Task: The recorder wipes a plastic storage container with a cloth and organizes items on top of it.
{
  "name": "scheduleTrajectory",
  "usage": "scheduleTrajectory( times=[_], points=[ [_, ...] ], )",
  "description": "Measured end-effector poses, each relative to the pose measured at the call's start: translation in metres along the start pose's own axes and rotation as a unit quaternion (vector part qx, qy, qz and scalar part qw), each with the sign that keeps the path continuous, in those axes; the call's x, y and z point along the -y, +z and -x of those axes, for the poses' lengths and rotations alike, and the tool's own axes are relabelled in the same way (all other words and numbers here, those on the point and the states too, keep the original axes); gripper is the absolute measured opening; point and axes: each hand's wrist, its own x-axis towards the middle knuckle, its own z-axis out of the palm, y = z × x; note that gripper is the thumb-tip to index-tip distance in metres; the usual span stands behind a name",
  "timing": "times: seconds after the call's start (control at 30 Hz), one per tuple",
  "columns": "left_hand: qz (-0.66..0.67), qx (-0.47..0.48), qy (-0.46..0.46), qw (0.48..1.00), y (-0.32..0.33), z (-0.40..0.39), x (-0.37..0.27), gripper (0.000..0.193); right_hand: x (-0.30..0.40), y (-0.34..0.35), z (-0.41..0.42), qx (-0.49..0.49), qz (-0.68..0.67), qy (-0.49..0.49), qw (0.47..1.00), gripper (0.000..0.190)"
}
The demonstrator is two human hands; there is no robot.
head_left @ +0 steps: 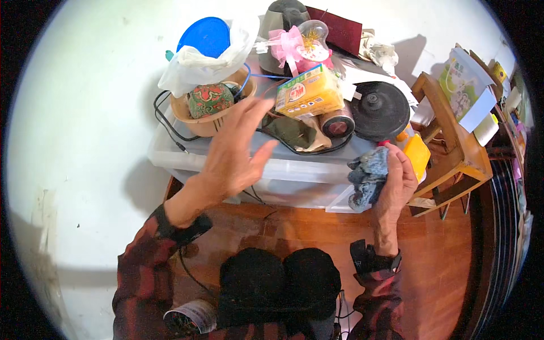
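My right hand (397,182) grips a crumpled blue-grey cloth (368,178), possibly a knitted glove, in front of the storage box's right end. My left hand (236,153) is raised with fingers apart and nothing in it. It hangs over the front edge of a translucent plastic storage box (297,170). Just beyond its fingers lies a yellow printed packet (310,91). To their left is a tan basket (191,127) holding a red-and-green patterned object (210,101). A dark folded cloth (291,131) and a cylindrical container (338,122) lie below the packet.
A black round lid (380,111) and a yellow object (416,156) lie near my right hand. Behind stand a kettle (272,38) and a white bag with a blue lid (204,37). A wooden chair (457,148) stands right; a tub (191,316) sits by my leg.
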Motion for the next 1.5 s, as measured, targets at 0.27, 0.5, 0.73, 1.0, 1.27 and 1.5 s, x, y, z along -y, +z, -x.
scheduleTrajectory(
  times=[0.27,0.5,0.73,1.0,1.27,1.5],
  points=[
    [0.118,0.061,-0.19,0.973,0.057,-0.06,0.035,0.08,-0.026,0.014,0.0,0.108,0.178,-0.022,0.978,0.017],
    [0.128,0.043,-0.175,0.975,0.064,-0.064,0.034,0.069,-0.028,0.009,-0.002,0.114,0.218,-0.063,0.967,0.017],
    [0.073,-0.036,-0.142,0.987,0.051,-0.055,0.025,0.06,-0.028,0.012,-0.003,0.107,0.214,-0.086,0.967,0.017],
    [0.015,-0.113,-0.004,0.994,0.009,-0.019,0.004,0.06,-0.031,0.007,-0.002,0.105,0.227,-0.083,0.965,0.019],
    [-0.035,-0.233,-0.218,0.947,-0.072,0.062,-0.002,0.053,-0.036,0.007,-0.003,0.106,0.232,-0.08,0.964,0.019],
    [0.011,-0.297,-0.48,0.825,-0.113,0.09,0.062,0.049,-0.04,0.007,-0.004,0.089,0.24,-0.111,0.96,0.02]
  ],
)
